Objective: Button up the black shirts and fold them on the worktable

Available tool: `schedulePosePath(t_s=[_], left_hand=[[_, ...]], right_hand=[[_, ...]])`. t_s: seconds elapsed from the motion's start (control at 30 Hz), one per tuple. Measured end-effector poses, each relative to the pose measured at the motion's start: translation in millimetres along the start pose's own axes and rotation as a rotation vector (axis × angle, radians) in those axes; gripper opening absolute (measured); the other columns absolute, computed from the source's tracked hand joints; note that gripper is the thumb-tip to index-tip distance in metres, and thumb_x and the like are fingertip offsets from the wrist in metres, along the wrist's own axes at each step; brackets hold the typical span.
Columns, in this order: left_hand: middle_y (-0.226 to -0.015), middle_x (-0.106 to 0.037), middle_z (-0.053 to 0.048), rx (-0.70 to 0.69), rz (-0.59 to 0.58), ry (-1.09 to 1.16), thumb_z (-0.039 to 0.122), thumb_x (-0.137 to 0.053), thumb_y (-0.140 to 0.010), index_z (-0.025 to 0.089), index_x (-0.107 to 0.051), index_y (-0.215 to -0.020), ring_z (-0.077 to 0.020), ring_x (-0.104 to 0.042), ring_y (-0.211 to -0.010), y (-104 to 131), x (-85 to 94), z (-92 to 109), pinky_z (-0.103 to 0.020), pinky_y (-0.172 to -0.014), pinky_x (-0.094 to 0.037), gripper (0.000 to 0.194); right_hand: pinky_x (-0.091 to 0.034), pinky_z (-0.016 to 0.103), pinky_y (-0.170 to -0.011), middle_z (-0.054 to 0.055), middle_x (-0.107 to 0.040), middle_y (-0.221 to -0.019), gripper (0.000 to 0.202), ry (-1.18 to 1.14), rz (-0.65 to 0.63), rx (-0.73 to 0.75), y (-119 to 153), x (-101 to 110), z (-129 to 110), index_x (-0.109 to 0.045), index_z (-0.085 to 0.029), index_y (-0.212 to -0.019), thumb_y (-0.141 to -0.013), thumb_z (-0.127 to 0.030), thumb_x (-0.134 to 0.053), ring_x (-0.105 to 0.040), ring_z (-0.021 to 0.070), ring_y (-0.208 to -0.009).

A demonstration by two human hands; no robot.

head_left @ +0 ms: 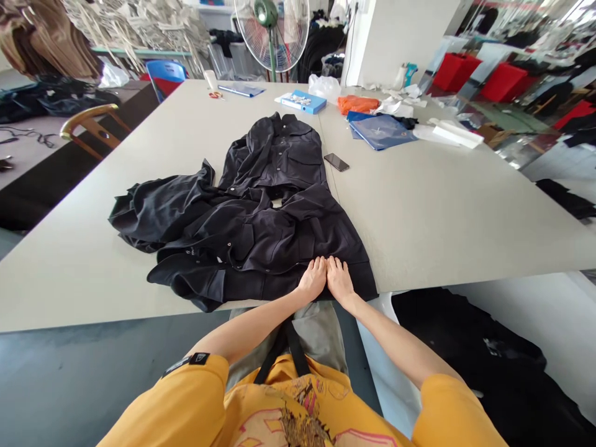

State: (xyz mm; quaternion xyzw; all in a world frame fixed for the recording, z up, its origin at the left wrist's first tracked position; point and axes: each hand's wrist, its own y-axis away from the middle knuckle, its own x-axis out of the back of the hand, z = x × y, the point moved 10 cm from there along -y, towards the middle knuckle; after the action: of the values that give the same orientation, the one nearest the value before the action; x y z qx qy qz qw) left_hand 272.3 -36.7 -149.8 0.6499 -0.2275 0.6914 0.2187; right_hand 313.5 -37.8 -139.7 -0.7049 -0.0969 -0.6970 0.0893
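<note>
A black jacket point(274, 239) with snap buttons and flap pockets lies across the near side of the table, its collar to the left. My left hand point(313, 279) and my right hand point(339, 279) are side by side on its lower right part, close to the table's front edge. The fingers of both hands are bent over the fabric and press or pinch it; the thumbs are mostly hidden. Just beyond lies another black jacket point(298, 152), buttoned up the front. More bunched black cloth point(162, 208) is at the left.
A phone point(336, 162) lies right of the farther jacket. Blue folders point(384, 131), an orange plastic bag point(357, 104) and a blue box point(303, 102) are toward the back. A fan point(272, 31) stands behind the table point(447, 205). Dark garments point(465, 347) fill a white bin below right.
</note>
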Motion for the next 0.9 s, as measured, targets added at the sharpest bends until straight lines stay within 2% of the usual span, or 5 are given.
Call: schedulePosePath(t_s=[0.2, 0.33, 0.47, 0.73, 0.9], left_hand=[[-0.153, -0.047, -0.021, -0.007, 0.033, 0.066, 0.008, -0.032, -0.093, 0.004, -0.044, -0.149, -0.0295, -0.042, -0.145, 4, 4.6, -3, -0.045, -0.119, -0.035, 0.058], [-0.154, -0.046, -0.016, -0.033, 0.053, 0.151, 0.007, -0.037, -0.088, 0.009, -0.041, -0.152, -0.0277, -0.04, -0.145, 8, 7.0, -11, -0.046, -0.121, -0.032, 0.064], [-0.153, -0.048, -0.015, -0.023, 0.096, 0.253, 0.007, -0.04, -0.086, 0.009, -0.045, -0.149, -0.0263, -0.042, -0.144, 10, 9.0, -19, -0.045, -0.121, -0.033, 0.064], [-0.146, -0.054, -0.016, 0.019, 0.174, 0.428, 0.003, -0.042, -0.081, 0.008, -0.054, -0.139, -0.0256, -0.048, -0.138, 14, 13.8, -29, -0.045, -0.12, -0.039, 0.06], [-0.127, -0.064, -0.01, 0.245, 0.242, 0.631, 0.002, -0.04, -0.084, 0.015, -0.061, -0.127, -0.0203, -0.062, -0.117, -6, 25.3, -54, -0.036, -0.103, -0.053, 0.049]], right_hand=[[-0.042, 0.04, -0.108, 0.019, -0.057, -0.141, 0.039, -0.233, 0.012, -0.041, -14, 27, 33, -0.065, -0.012, -0.127, -0.102, -0.029, -0.039, -0.051, 0.0285, -0.13], [-0.053, 0.029, -0.081, 0.018, -0.073, -0.103, 0.054, -0.451, -0.464, -0.241, -33, -6, 64, -0.073, -0.011, -0.098, -0.105, -0.047, -0.034, -0.071, 0.0237, -0.095], [-0.049, 0.023, -0.053, 0.011, -0.07, -0.062, 0.065, -0.562, -0.771, -0.202, -43, -31, 65, -0.072, -0.009, -0.07, -0.1, -0.059, -0.043, -0.063, 0.0141, -0.048], [-0.041, 0.021, -0.044, 0.015, -0.075, -0.07, 0.078, -0.613, -1.007, -0.242, -42, -44, 64, -0.072, -0.008, -0.072, -0.088, -0.079, -0.046, -0.063, 0.0131, -0.044], [-0.042, 0.022, -0.044, 0.013, -0.073, -0.064, 0.071, -0.646, -1.028, -0.277, -42, -44, 62, -0.07, -0.008, -0.069, -0.091, -0.073, -0.05, -0.063, 0.0136, -0.042]])
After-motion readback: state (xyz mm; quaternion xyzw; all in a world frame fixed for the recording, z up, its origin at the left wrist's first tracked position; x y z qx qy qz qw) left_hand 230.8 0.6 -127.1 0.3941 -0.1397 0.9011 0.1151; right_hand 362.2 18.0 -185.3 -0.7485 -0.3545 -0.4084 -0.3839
